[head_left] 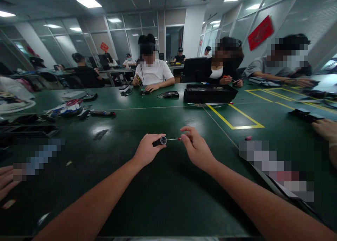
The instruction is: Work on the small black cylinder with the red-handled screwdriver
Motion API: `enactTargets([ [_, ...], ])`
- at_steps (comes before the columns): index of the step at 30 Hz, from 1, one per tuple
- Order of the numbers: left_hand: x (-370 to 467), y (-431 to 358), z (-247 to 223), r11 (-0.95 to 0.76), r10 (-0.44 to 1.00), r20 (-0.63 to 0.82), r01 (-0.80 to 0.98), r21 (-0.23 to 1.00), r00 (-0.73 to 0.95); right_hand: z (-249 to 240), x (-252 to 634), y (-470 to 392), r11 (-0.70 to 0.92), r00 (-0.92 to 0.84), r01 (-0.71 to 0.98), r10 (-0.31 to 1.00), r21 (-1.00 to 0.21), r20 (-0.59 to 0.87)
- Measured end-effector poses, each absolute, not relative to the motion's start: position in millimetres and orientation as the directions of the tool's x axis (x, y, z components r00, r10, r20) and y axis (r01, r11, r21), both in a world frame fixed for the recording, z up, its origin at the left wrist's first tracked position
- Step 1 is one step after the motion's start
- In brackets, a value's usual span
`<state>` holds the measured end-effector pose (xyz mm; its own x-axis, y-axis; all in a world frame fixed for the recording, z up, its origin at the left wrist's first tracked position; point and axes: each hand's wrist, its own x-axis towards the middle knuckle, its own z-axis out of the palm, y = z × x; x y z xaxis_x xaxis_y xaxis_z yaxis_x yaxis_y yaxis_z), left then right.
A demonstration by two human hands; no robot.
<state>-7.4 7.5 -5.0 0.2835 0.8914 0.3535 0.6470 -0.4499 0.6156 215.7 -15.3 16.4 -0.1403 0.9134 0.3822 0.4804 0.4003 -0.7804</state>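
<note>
My left hand [149, 150] is closed around a short black tube [157, 142], its round, silver-rimmed end facing right; it resembles a small flashlight. From beside that end a thin metal rod [172, 139] runs right to a small red tip [179, 138]. I cannot tell whether the rod is fixed to the tube or held against it. My right hand [196, 148] hovers at the red tip, thumb and index finger apart. Whether the thumb touches the tip is unclear. Both hands are above the green table [168, 199].
Left lie tools and cables [67, 109] and a dark cylinder with a red end [102, 113]. A black bin [210, 93] stands ahead. Papers [273, 174], partly pixelated, lie right. Co-workers' hands show at the left edge [6, 181] and right edge [325, 132]. Several people sit opposite.
</note>
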Motion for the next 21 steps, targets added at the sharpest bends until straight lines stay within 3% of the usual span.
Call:
enactTargets([
  [10, -8.8, 10.0, -6.9, -0.436, 0.897, 0.352, 0.659, 0.613, 0.266, 18.8, 214.5, -21.4, 0.425, -0.184, 0.425, 0.905, -0.799, 0.383],
  [14, -8.6, 8.4, -6.5, -0.449, 0.890, 0.371, 0.642, 0.622, 0.264, 12.1, 212.0, -13.9, 0.355, -0.056, 0.170, 0.935, -0.919, 0.351],
  [16, -7.4, 7.0, -3.7, -0.475, 0.877, 0.388, 0.643, 0.601, 0.285, 7.6, 212.4, -5.9, 0.262, -0.005, -0.007, 0.965, -0.965, 0.262],
  [19, -5.1, 6.5, 0.1, -0.504, 0.859, 0.406, 0.658, 0.560, 0.312, 0.8, 215.7, 6.4, 0.085, 0.053, -0.275, 0.996, -0.958, 0.074],
  [21, -4.6, 7.7, 1.0, -0.493, 0.865, 0.394, 0.674, 0.550, 0.311, -2.7, 218.2, 11.4, 0.065, 0.114, -0.331, 0.993, -0.941, 0.029],
])
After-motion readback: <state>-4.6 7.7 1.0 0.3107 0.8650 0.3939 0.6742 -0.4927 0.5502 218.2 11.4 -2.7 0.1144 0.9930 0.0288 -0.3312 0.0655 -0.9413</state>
